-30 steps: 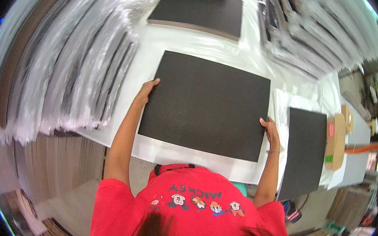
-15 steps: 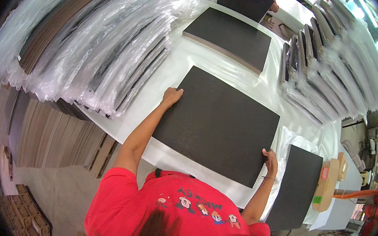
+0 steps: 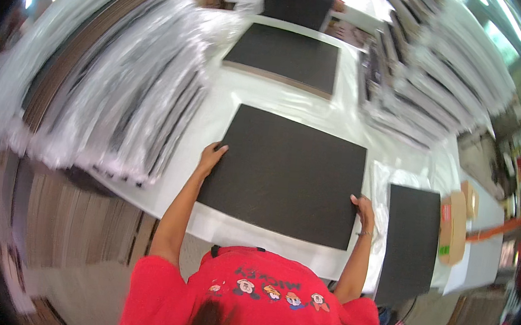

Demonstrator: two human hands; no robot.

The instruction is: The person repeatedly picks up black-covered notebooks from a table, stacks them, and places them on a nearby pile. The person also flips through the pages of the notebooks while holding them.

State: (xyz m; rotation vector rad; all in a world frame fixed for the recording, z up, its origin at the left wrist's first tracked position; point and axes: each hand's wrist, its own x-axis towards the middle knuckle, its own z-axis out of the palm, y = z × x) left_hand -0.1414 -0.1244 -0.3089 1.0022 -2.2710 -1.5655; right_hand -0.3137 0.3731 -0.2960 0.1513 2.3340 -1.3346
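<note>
Hands on a dark panel

Panel (image 3: 287,174), large and black, lies flat mid-tabletop (image 3: 229,100). Left hand (image 3: 212,156) curls its grip over the left edge; right hand (image 3: 364,211) grasps the near right corner. Smaller black panel (image 3: 412,233) sits right.

Black board (image 3: 287,174), white table (image 3: 242,92), red shirt (image 3: 253,300) with cartoon print.

Red short-sleeved shirt (image 3: 260,297) printed with cartoon figures, bare forearms, thin bracelet (image 3: 363,234).
</note>
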